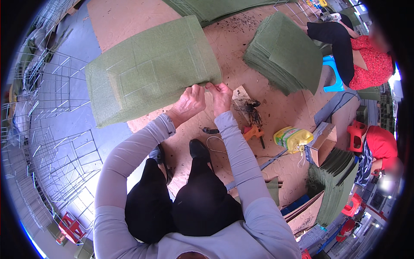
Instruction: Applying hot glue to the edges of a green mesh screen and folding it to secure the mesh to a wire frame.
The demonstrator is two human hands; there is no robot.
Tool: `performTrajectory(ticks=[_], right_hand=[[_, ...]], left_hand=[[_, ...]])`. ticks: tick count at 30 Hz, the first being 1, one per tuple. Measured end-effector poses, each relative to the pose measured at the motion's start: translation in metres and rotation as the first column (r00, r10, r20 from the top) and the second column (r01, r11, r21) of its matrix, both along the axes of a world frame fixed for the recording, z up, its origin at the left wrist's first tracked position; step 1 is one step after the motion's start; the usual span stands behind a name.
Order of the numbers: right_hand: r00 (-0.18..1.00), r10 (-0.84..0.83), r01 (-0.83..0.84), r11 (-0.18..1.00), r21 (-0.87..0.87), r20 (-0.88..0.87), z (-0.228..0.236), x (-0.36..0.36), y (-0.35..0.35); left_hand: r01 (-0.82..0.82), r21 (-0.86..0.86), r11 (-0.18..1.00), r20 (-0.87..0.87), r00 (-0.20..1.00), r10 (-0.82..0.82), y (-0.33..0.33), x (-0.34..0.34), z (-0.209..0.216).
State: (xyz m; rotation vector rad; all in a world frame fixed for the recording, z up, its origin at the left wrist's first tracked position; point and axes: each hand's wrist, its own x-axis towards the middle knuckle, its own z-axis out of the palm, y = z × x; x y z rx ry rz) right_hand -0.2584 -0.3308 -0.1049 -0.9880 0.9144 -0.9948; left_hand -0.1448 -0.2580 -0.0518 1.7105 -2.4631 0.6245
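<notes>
A green mesh fabric piece [151,60] lies in front of me, with the thin wire lines of a frame showing through it. My left hand [192,102] is closed on the near right edge of the fabric, thumb and fingers pinched together. Right beside it, my right hand [221,98] pinches the same edge near the corner. The two hands almost touch, and the fingertips hide the exact spot they hold. To the right of my right forearm, an orange-handled glue gun [253,133] lies by a dark-stained board [241,97].
A stack of green sheets [286,54] stands at the far right. A yellow jug [294,139] and an open cardboard box [325,138] are nearer. Wire frames [64,159] pile up on the left. Two people sit on the right, one by a blue stool [334,75].
</notes>
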Motion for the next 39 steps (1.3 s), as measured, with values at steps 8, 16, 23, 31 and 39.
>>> performTrajectory(ticks=[8,16,23,31,39], right_hand=[[1.0,0.023,-0.023,0.999,-0.027,-0.006,-0.004,-0.013,-0.003],[0.614,-0.284,-0.614,0.414,-0.672,-0.736,0.052,-0.017,0.0],[0.377,-0.404,-0.825,0.264,-0.5,-0.833,0.025,-0.014,-0.006],[0.328,-0.447,-0.855,0.235,-0.463,-0.832,0.028,-0.013,-0.006],[0.289,-0.472,-0.915,0.121,-0.385,-0.833,0.036,-0.012,-0.008]], left_hand=[[0.007,-0.011,1.0,0.103,0.995,-0.006,-0.001,-0.006,-0.004],[-0.026,0.003,1.0,0.036,0.999,0.025,0.002,-0.007,-0.004],[-0.006,-0.054,0.999,0.047,0.999,0.008,0.002,-0.007,-0.004],[-0.032,-0.114,0.993,0.022,0.999,0.035,0.001,-0.004,-0.011],[0.023,-0.152,0.988,-0.072,0.997,-0.034,0.002,0.003,-0.006]])
